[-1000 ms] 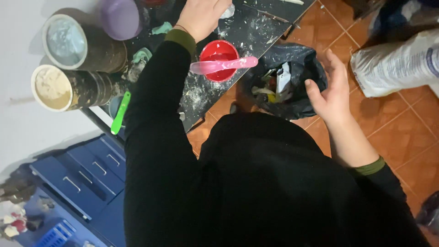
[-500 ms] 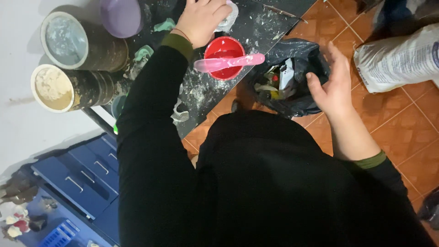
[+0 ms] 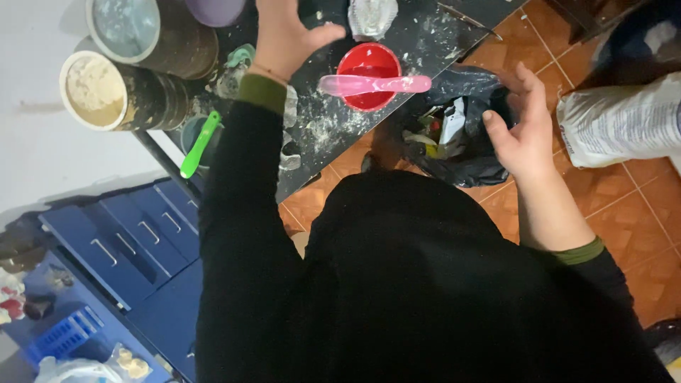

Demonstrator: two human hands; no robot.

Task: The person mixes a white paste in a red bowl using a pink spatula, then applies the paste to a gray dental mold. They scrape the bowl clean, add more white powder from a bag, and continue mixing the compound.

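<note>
Fingers of the left hand (image 3: 287, 35) are now spread apart, empty, just left of the red bowl (image 3: 367, 74) with its pink spatula (image 3: 374, 84), and the right hand (image 3: 521, 128) stays open over the black trash bag (image 3: 454, 138).

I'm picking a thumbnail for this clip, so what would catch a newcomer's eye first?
The red bowl with a pink spatula laid across it, on the dusty black table between the two hands. Next, the black rubbish bag on the orange tiled floor by the right hand, and the powder-filled tin at far left.
</note>
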